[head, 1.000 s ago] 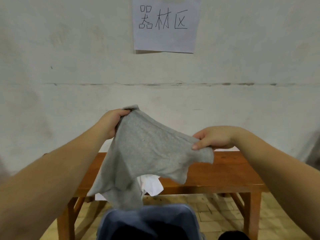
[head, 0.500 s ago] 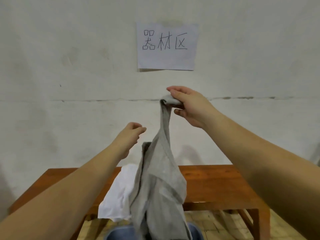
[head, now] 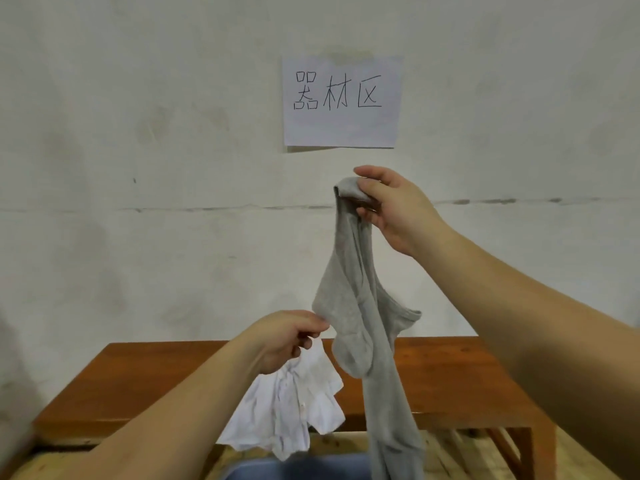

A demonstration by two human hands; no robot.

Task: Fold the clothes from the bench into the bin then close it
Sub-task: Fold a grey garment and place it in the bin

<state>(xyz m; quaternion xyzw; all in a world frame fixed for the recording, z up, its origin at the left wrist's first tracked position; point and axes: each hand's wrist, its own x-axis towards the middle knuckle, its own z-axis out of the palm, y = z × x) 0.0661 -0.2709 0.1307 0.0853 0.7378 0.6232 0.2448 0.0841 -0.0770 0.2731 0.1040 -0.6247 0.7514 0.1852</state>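
From my seat at the head view, my left hand [head: 287, 337] sits low and left of centre, its thumb and fingers pinching the left edge of the soft grey cotton garment [head: 360, 327] about halfway down its length. Just below and behind that hand, a crumpled white fabric garment [head: 294, 414] lies on the reddish-brown wooden table [head: 138, 386], part of it hanging over the front edge. The grey garment hangs between my two hands as a long, bunched strip, its lower end dropping in front of the table to the rim of the blue plastic bin [head: 298, 471] at the bottom edge. Higher up and to the right, my right hand [head: 391, 206] grips the garment's top end, fingers curled round the gathered cloth, just under the white paper sign with handwritten characters [head: 343, 102] on the wall.
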